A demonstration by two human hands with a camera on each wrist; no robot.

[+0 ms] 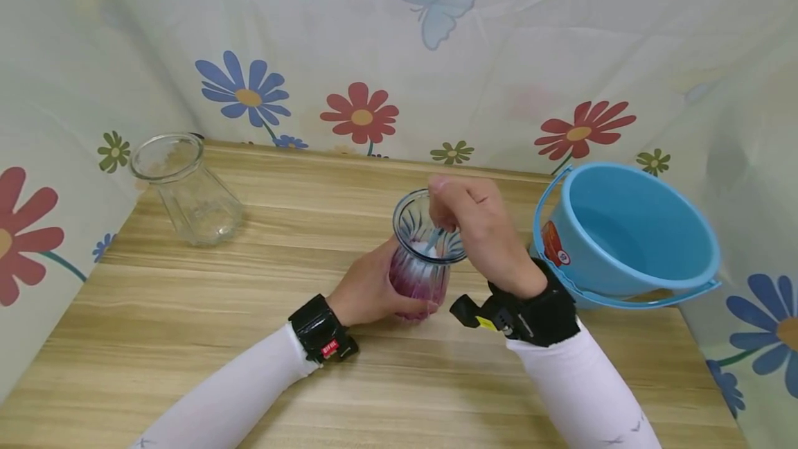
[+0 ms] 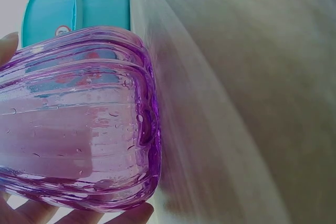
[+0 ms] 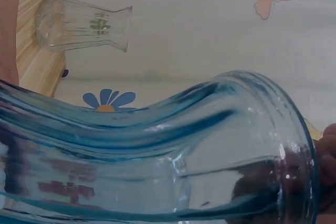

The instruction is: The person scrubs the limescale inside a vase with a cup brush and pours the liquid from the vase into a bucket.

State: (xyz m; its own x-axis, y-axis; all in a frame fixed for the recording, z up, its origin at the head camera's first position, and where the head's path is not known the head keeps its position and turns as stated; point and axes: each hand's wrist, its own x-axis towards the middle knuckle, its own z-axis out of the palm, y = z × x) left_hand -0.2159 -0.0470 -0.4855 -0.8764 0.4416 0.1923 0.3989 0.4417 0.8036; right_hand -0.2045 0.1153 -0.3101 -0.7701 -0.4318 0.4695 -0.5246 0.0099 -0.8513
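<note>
A ribbed glass vase, blue at the flared mouth and purple at the base, is tilted slightly above the middle of the table. My left hand grips its lower body from the left, fingers wrapped round it. Water drops cover the purple base in the left wrist view. My right hand reaches in at the mouth with curled fingers, holding a thin blue stick. A whitish part shows at the stick's lower end inside the vase; its kind is unclear through the glass. The blue neck fills the right wrist view.
A clear glass vase stands at the back left of the wooden table. On the right is a light-blue bucket with its handle down. A flower-printed curtain surrounds the table's back and sides.
</note>
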